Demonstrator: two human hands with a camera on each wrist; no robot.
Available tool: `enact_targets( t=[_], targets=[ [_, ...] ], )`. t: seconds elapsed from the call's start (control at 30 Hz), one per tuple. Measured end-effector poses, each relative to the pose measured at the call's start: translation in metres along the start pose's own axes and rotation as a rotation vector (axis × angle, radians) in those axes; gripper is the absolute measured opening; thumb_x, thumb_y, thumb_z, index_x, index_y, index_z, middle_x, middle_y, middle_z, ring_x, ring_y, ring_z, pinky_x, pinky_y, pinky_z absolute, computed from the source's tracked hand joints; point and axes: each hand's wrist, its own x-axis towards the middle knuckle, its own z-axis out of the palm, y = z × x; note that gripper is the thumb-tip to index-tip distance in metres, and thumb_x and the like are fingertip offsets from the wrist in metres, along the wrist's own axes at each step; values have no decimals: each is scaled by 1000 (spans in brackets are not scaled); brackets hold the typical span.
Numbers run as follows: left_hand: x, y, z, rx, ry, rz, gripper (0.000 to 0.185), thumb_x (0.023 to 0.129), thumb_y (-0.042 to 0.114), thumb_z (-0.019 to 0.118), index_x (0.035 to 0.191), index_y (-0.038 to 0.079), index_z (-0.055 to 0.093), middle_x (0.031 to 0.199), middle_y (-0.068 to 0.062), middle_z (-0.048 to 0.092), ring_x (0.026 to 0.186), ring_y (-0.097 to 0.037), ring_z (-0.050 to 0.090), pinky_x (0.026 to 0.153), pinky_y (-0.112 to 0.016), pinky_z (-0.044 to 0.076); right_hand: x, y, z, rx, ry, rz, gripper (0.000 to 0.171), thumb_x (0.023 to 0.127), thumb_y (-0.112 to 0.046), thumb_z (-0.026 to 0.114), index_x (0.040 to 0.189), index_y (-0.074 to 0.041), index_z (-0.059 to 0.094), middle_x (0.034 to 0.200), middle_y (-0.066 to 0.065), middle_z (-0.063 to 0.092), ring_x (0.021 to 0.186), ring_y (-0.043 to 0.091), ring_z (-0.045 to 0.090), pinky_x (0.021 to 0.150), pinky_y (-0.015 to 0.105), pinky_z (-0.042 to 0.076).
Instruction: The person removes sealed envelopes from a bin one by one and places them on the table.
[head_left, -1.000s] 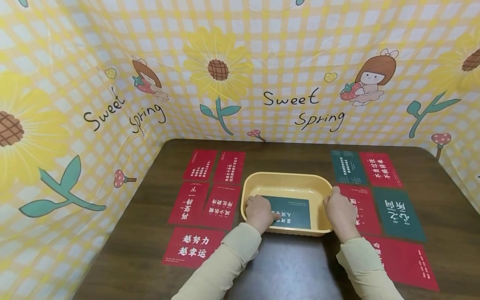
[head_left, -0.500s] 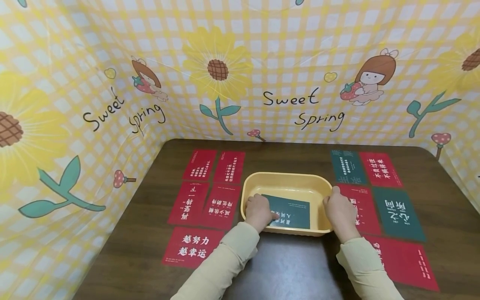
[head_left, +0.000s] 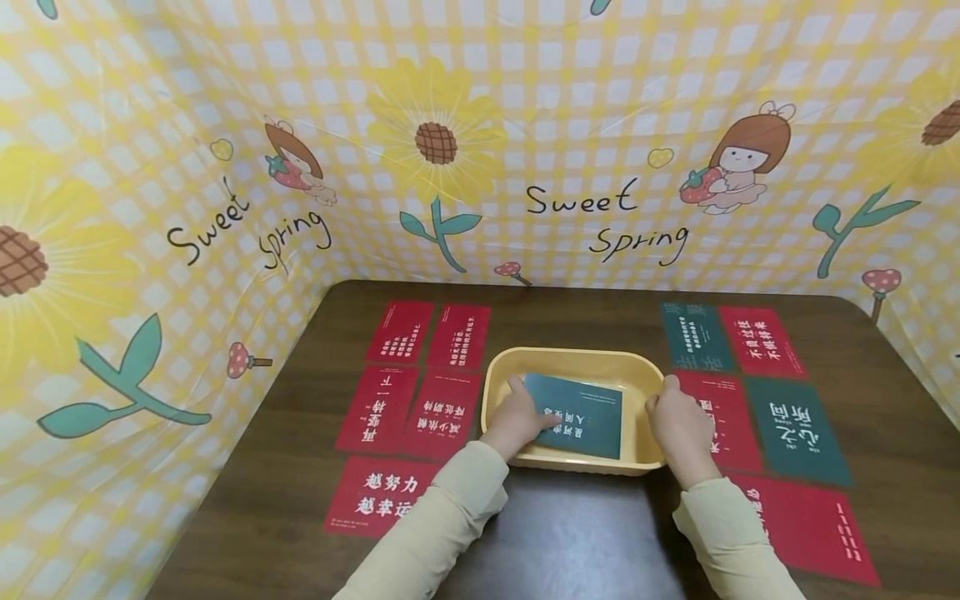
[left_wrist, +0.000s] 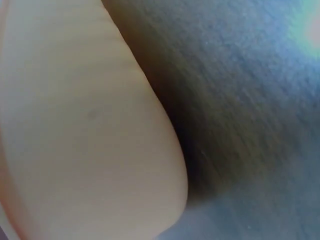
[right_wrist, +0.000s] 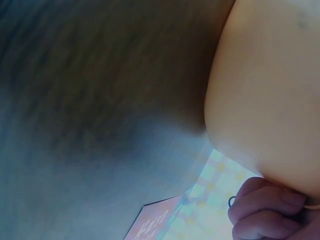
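Observation:
A yellow plastic tray [head_left: 577, 357] sits on the dark wooden table in the head view. Inside it is a teal card [head_left: 592, 417] with white Chinese characters, its upper left corner raised. My left hand [head_left: 519, 421] reaches over the tray's left end and pinches the card's left edge, thumb on top. With my right hand [head_left: 681, 425] I grip the tray's right rim; in the right wrist view its curled fingers [right_wrist: 265, 212] show at the lower right. The left wrist view holds only wrist and blurred tabletop, so the left fingers are hidden there.
Several red cards [head_left: 375, 408] lie in rows left of the tray. More red cards [head_left: 761, 342] and teal cards [head_left: 798, 429] lie to the right, partly behind the right hand and sleeve. A yellow checked cloth [head_left: 480, 167] hangs behind the table [head_left: 577, 533].
The left hand has shifted slightly, its thumb now over the card's left edge. The card's left part has risen and moved up in view. The right hand and tray stay put.

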Motion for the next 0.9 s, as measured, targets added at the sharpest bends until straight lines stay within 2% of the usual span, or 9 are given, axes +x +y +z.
enact_targets(
  t=[0.17,0.27,0.33,0.4,0.5,0.6,0.7,0.77,0.9],
  targets=[
    [3,-2,-2,-213,-101,-22,64,89,22,67,130,3,22,72,-17,58,42,-19,54,43,-29,50,0,0,-1,-9,-6,-4,26,92,-14,46,108,7,42,80,29,61,67,38,60,62,51,49],
    [6,-3,-3,-315,-167,-51,60,92,17,63,130,2,19,67,-11,49,34,-12,46,35,-22,44,1,0,0,-8,3,-5,25,92,-14,46,107,6,43,80,29,61,68,39,60,64,52,49],
    [7,-2,-5,-334,-196,-62,65,92,12,61,135,-4,15,67,-11,49,34,-11,46,36,-20,45,0,0,0,-6,6,-5,25,92,-14,47,106,6,43,80,29,61,67,39,60,64,52,49],
    [7,-1,-8,-327,-223,-62,58,91,6,58,133,-12,22,65,-10,50,37,-10,48,41,-21,48,0,0,0,-4,6,-5,25,92,-14,47,106,6,43,80,28,61,67,38,59,64,52,49],
    [6,-1,-12,-316,-272,-49,29,88,-2,54,113,-15,45,66,-9,53,43,-10,52,50,-24,54,1,0,0,-4,5,-6,25,92,-14,48,107,5,43,79,27,61,67,37,59,64,51,49],
    [11,-6,-10,-300,-309,-27,4,83,-9,52,86,-7,53,72,-13,59,49,-14,59,59,-27,58,1,0,0,-6,4,-11,26,92,-14,48,108,6,43,79,27,61,67,38,60,63,51,49],
    [23,-16,-2,-272,-344,8,2,83,-8,56,81,-7,56,75,-17,65,57,-20,68,62,-27,58,1,0,0,-7,4,-9,27,92,-14,48,108,6,43,79,27,61,67,37,60,63,51,49],
    [25,-19,0,-259,-357,23,13,85,-6,60,73,-4,56,74,-17,67,64,-23,72,63,-26,58,1,0,0,-8,7,-7,26,91,-14,48,108,6,43,80,28,62,67,37,60,62,51,50],
    [6,-5,-13,-235,-347,16,31,90,-3,59,61,3,48,83,-22,67,78,-30,73,64,-25,58,1,1,1,-6,6,-7,26,92,-14,48,108,5,43,79,27,62,66,37,59,63,51,49]
  ],
)
